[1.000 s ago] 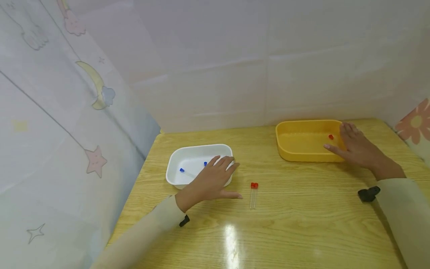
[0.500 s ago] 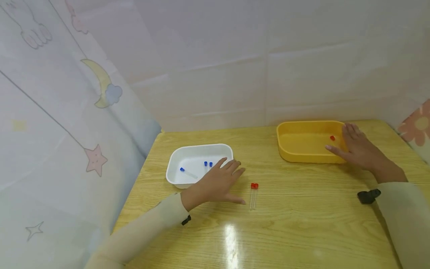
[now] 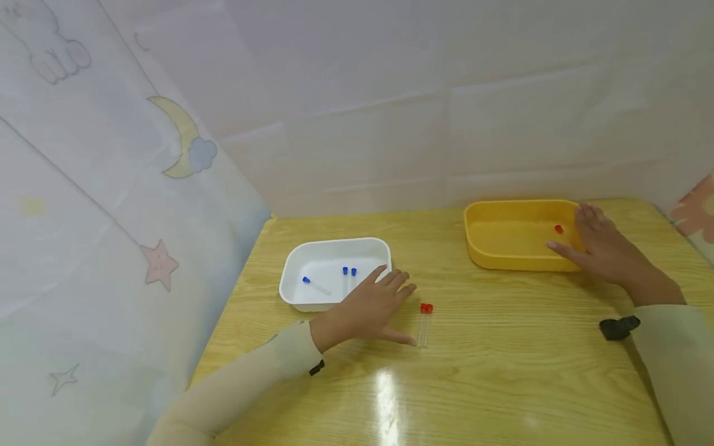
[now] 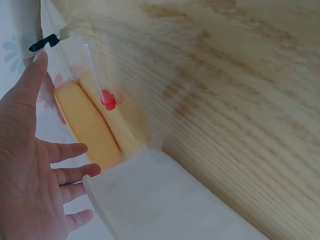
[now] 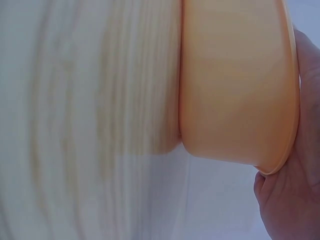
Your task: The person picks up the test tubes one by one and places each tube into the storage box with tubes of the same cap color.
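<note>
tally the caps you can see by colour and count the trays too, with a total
Small blue caps on slim clear tubes: 3
Small red caps: 3 (two on clear tubes on the wood-grain table; no tube discernible for the third)
White rounded-rectangular tray: 1
Yellow rounded-rectangular tray: 1
Total: 8

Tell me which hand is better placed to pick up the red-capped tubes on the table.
Likely your left hand: its thumb sits just beside the tubes, fingers spread and holding nothing. Your right hand is farther off, at the yellow tray.
</note>
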`<state>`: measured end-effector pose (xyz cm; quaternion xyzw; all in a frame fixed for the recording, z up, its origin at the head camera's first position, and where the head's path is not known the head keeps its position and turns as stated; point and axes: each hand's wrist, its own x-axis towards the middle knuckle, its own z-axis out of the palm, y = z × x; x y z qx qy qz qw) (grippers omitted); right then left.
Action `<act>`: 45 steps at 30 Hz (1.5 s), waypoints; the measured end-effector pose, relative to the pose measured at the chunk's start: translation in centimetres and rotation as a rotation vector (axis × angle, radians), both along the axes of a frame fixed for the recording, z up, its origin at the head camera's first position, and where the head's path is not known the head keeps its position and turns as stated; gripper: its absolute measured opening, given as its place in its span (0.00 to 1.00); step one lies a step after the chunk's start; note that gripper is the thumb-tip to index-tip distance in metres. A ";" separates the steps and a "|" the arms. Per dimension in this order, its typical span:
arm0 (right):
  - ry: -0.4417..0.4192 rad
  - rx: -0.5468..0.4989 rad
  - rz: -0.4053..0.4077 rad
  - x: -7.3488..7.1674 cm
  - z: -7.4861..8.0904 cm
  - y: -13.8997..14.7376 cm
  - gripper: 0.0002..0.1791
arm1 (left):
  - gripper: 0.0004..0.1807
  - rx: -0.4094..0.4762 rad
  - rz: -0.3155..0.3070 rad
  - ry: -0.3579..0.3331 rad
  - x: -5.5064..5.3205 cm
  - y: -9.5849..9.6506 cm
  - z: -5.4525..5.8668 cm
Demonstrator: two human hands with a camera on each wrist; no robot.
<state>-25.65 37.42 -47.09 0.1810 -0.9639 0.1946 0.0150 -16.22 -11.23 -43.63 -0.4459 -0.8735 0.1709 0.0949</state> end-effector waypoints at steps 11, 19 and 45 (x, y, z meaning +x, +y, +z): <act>-0.014 -0.019 -0.016 0.4 -0.1 0.0 0.53 | 0.62 -0.039 -0.015 0.040 0.2 0.7 -0.3; -0.011 -0.017 -0.027 0.4 -0.1 0.2 0.53 | 0.62 -0.068 -0.014 -0.011 0.1 1.5 -0.3; -0.024 -0.046 -0.025 0.2 0.0 -1.3 0.54 | 0.52 -0.032 -0.028 -0.044 0.6 1.5 -1.7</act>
